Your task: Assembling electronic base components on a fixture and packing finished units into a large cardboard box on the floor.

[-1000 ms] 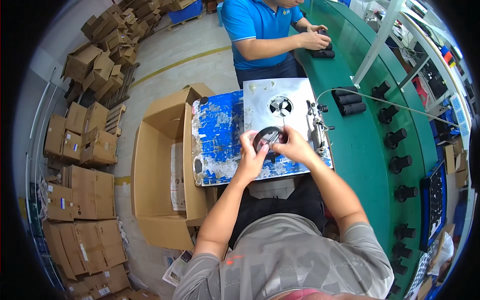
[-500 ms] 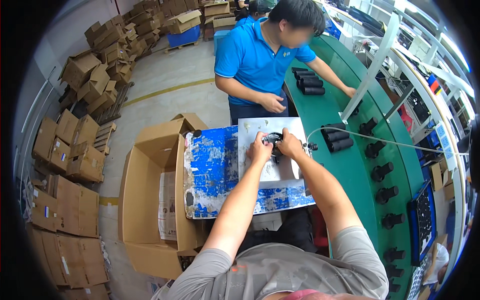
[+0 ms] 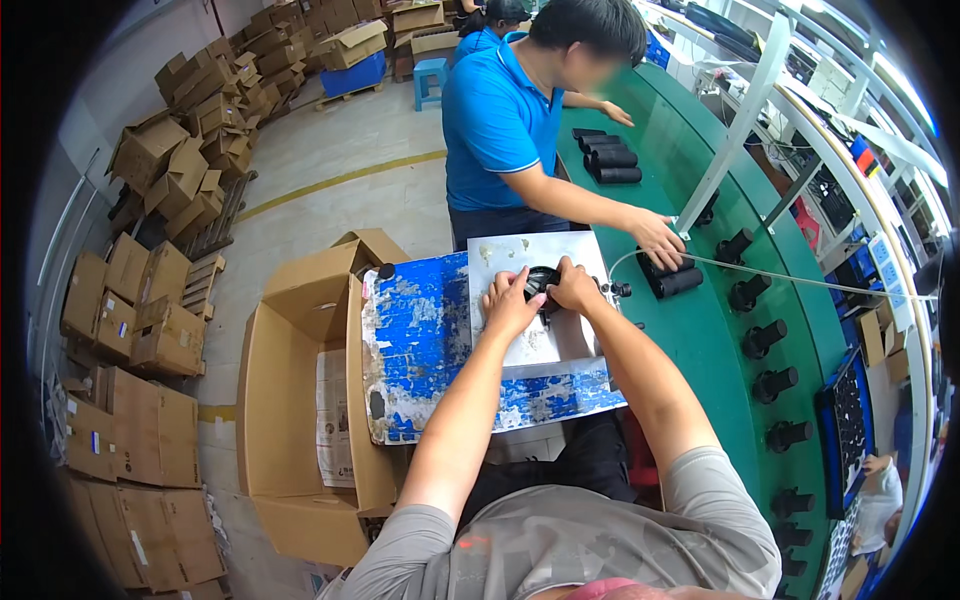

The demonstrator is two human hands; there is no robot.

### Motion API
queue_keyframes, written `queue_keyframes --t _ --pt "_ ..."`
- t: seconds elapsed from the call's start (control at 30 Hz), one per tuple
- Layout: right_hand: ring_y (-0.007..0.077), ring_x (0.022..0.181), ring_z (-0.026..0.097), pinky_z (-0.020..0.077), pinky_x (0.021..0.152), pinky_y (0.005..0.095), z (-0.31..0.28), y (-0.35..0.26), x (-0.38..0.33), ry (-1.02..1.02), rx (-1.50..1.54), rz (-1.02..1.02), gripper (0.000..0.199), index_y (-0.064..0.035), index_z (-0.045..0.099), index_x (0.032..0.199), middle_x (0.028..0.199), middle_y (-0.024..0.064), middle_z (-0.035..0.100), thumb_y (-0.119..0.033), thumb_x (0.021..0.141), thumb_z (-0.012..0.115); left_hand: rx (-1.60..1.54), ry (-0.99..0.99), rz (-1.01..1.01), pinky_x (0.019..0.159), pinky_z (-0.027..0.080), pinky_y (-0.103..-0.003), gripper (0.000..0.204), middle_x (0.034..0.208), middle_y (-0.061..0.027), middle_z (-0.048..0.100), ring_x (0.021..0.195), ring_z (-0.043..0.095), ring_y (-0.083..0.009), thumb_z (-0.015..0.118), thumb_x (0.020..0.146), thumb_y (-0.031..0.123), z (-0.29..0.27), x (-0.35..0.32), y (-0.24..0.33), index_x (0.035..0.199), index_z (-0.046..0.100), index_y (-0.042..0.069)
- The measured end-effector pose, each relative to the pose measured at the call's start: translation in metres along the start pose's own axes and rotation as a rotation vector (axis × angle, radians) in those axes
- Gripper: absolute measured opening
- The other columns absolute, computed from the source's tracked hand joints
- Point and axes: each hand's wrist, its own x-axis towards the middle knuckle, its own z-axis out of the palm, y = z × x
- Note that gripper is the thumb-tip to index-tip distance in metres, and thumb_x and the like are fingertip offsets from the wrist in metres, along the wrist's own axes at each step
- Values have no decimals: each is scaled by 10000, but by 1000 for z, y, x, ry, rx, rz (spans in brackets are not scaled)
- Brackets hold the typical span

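Both my hands hold a small round black part [image 3: 541,281] over a grey metal plate [image 3: 540,340]. My left hand [image 3: 510,303] grips it from the left, my right hand [image 3: 574,288] from the right. The plate lies on a worn blue-painted work board [image 3: 420,350] in front of me. Most of the black part is hidden by my fingers.
A person in a blue shirt [image 3: 500,125] stands across from me, a hand [image 3: 657,240] on black cylinders [image 3: 676,282] on the green conveyor table [image 3: 720,340]. More black cylinders [image 3: 610,160] lie farther along. An open cardboard box [image 3: 300,400] stands at my left; stacked cartons [image 3: 130,330] line the floor.
The view has tilted up, so my hands and the black part sit lower in frame. The person in blue has reached a hand onto the cylinders near my plate.
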Motion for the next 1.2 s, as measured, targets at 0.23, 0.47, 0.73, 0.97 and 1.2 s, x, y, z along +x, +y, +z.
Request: queue_keyframes --t 0.23,0.47,0.73,0.97,1.2 --pt "419 1060 632 503 904 463 -77 31 -49 129 228 -49 341 -11 633 1118 1148 247 645 -208 841 612 14 -161 -52 1082 324 -452 959 1327 -111 484 1292 442 -292 851 665 502 -22 -5 -1 1483 463 184" --pt "402 1051 647 516 931 462 -25 165 -97 -113 -322 23 318 -46 639 1138 1123 225 660 -160 860 534 59 -193 -37 1057 348 -498 950 1333 -96 463 1279 443 -299 848 692 471 -23 6 8 1495 431 182" --pt "431 968 655 529 841 500 -85 52 -68 225 -137 -2 242 -36 611 1037 1082 254 657 -180 843 593 123 -46 395 958 483 -468 610 1342 -77 493 1195 516 -325 769 798 279 -27 -6 -17 1354 562 139" --pt "364 1027 681 558 847 421 -13 -14 22 -21 -306 -71 443 -16 635 1103 1112 205 679 -231 734 753 233 -158 738 818 512 -460 188 992 -61 633 1034 587 -294 690 841 168 -2 17 -3 1012 644 105" --pt "253 996 716 571 801 347 12 -37 36 -33 -508 -93 359 -90 656 1115 1089 120 727 -207 785 738 430 -180 602 748 460 -498 128 958 -71 635 907 656 -301 631 882 188 -8 7 -7 989 674 131"
